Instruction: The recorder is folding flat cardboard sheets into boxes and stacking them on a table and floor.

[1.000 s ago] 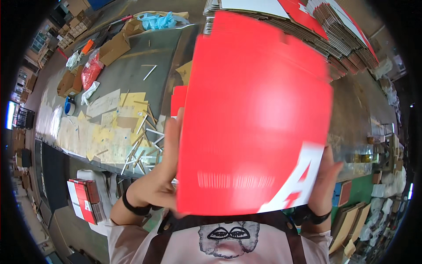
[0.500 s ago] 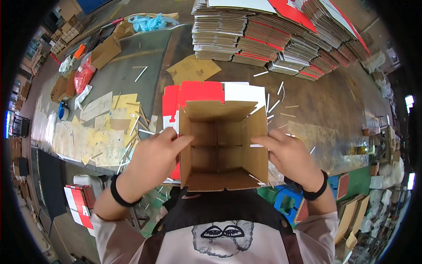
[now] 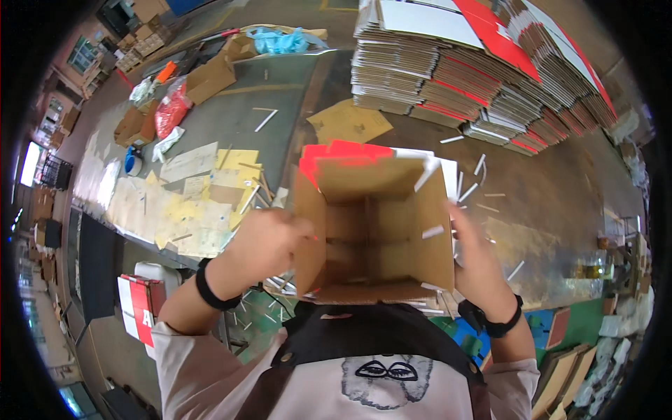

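Observation:
An open-topped brown cardboard box is in front of my chest, its hollow inside facing up and its near edge by my apron. Small white strips show on its right inner wall. My left hand is closed at the left wall, fingers bent over the rim. Along the outer face of the right wall lies my right hand, fingers stretched out and blurred by motion. Behind the box, red and white printed cardboard sticks out past its far edge.
A tall stack of flattened red and white cartons is at the far right of the table. White paper strips litter the tabletop. At left are yellowed sheets, a red plastic bag and a small open carton.
My right hand's fingers have come out from over the right rim and now lie along the outside wall. The left hand stays at the left rim. The whole view has shifted.

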### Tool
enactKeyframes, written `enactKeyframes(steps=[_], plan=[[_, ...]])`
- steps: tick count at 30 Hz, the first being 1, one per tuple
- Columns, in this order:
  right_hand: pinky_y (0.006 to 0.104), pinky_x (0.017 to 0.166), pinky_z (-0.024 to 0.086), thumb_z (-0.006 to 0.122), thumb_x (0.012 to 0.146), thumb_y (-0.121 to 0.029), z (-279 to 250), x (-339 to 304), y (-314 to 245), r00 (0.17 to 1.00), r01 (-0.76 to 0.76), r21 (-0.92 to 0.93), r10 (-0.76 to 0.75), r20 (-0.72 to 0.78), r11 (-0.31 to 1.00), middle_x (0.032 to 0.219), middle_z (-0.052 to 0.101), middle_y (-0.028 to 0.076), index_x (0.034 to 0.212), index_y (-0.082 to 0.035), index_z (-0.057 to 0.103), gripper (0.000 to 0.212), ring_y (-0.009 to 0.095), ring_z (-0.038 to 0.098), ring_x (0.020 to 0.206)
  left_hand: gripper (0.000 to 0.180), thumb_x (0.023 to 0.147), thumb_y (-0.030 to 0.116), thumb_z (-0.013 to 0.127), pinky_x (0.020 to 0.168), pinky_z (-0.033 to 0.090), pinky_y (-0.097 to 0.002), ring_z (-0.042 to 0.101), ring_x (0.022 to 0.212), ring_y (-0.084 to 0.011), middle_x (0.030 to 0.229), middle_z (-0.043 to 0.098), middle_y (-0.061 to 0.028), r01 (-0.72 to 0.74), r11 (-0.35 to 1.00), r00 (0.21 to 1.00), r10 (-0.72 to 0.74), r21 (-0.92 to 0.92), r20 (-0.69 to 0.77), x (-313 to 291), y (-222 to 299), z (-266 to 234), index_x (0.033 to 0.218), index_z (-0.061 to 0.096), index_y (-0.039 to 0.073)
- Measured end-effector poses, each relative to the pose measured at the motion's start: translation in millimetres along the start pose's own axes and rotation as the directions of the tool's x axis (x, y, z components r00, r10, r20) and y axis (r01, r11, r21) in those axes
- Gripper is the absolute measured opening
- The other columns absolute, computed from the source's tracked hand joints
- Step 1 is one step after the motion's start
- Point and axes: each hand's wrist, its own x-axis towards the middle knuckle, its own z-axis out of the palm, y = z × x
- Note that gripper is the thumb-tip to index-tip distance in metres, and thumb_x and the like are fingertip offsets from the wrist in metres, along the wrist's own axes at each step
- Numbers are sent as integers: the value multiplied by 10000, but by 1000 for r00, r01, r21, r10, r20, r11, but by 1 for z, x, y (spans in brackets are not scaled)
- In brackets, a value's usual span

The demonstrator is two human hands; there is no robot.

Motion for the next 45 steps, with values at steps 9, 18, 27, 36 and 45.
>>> enactKeyframes(steps=[9, 18, 27, 36, 45], plan=[[360, 816, 520, 644, 848, -46, 21, -20, 58, 962, -270, 213, 271, 26, 939, 1168, 639, 154, 1228, -21, 560, 390, 256, 660, 994, 139, 711, 46, 620, 641, 531, -383, 669, 691, -348, 740, 677, -177, 705, 697, 603, -685, -128, -409, -96, -119, -23, 801, 725, 42], [417, 848, 508, 662, 838, -97, 61, -79, 144, 946, -302, -77, 289, -146, 950, 1096, 627, 236, 1194, 30, 556, 393, 383, 625, 1001, 396, 747, 75, 610, 706, 525, -477, 658, 783, -388, 824, 684, -206, 894, 446, 447, -875, 47, -185, -124, -84, -11, 1142, 641, 87], [443, 871, 474, 651, 888, -256, 132, -67, 209, 804, -590, 31, 591, -69, 807, 1053, 620, 270, 1154, 83, 540, 445, 392, 598, 1005, 477, 932, 263, 575, 791, 496, -499, 589, 947, -456, 1129, 556, -300, 365, 886, 803, -455, -286, -385, 4, -43, 148, 1286, 488, -45], [372, 869, 453, 583, 969, -253, 87, -39, 129, 636, -415, 595, 687, -351, 689, 1040, 588, 163, 1193, 53, 484, 392, 223, 572, 981, 686, 1014, 571, 238, 968, 462, -369, 584, 1135, -242, 1225, 608, -117, 14, -311, 740, -636, -950, 219, 42, -44, 129, 1338, 479, 17], [596, 1139, 101, 605, 832, -585, -7, 59, 10, 840, 372, -382, -482, -250, 846, 1486, 418, 126, 1377, -160, 513, 698, 370, 238, 1439, 616, 963, 570, 403, 668, 465, -360, 597, 726, -237, 1172, 659, -180, -667, 274, 732, 417, -693, -540, 38, 38, -22, 1140, 663, 40]])
